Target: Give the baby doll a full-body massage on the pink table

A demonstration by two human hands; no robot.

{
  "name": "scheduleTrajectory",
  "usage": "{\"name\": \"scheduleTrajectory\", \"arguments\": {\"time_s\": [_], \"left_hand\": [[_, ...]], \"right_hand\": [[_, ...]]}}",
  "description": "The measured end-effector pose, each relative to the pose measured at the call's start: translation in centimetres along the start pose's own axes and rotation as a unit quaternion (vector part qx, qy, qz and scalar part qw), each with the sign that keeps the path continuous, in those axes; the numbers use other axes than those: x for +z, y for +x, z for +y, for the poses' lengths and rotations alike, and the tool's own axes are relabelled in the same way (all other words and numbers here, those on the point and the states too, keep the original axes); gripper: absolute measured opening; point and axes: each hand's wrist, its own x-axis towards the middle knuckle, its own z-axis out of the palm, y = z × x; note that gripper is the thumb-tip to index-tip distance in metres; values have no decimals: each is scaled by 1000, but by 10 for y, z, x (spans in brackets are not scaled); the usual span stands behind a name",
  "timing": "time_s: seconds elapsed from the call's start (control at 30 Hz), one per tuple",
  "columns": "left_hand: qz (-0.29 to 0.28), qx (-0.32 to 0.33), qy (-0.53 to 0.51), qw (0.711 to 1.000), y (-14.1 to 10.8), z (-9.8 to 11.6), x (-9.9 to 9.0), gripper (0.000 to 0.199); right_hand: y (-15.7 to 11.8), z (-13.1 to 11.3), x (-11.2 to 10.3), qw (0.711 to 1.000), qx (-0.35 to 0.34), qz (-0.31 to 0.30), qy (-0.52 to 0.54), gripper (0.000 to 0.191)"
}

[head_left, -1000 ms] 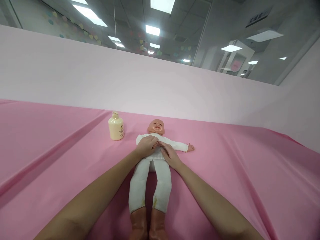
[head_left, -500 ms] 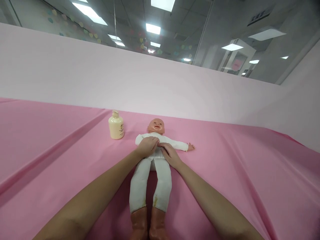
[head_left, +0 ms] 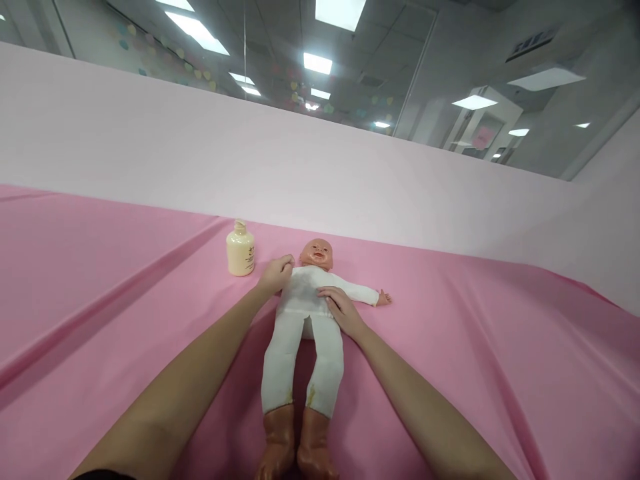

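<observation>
A baby doll (head_left: 305, 290) in a white cloth body lies on its back, head away from me, bare feet toward me. My left hand (head_left: 278, 273) is at the doll's shoulder on the left, its fingers curled round the upper arm, which it mostly hides. My right hand (head_left: 341, 308) rests on the right side of the doll's belly, fingers stretched out and lying on the cloth. The doll's other arm (head_left: 363, 293) reaches out to the right. Just left of my left hand stands a cream pump bottle (head_left: 241, 252) with dark print.
A pink cloth (head_left: 450, 347) with long folds covers the surface under the doll. Beyond it rises a low white wall (head_left: 200, 147), with glass (head_left: 280, 40) above that reflects ceiling lights. Another white wall (head_left: 615, 227) stands at the right.
My left hand has moved left and away from the middle of the doll's chest to its shoulder. My right hand stays on the belly. The view has shifted slightly.
</observation>
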Motion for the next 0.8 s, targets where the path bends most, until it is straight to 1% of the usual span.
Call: {"name": "scheduleTrajectory", "arguments": {"time_s": [0.07,0.1,0.17,0.33,0.43,0.53,0.67,0.8], "left_hand": [[5,-57,-103,993,2,-4,-4,9],[11,-69,-131,989,2,-5,-5,7],[36,-72,-155,985,-1,-8,-9,6],[128,-78,-198,969,-18,-13,-22,11],[160,-77,-202,963,-31,-13,-27,9],[177,-77,-184,964,-43,-10,-27,6],[189,-88,-143,967,-58,0,-29,9],[186,-113,-109,970,-77,11,-42,11]], "right_hand": [[0,2,0,1000,1,1,5,27],[0,2,0,1000,1,3,8,27],[-1,3,1,1000,1,7,13,28],[-2,4,3,1000,3,24,18,29],[-3,5,4,999,6,33,14,29],[-6,2,5,999,16,39,12,30],[-15,-4,6,998,34,43,17,33],[-30,-9,6,997,57,44,5,36]]}}
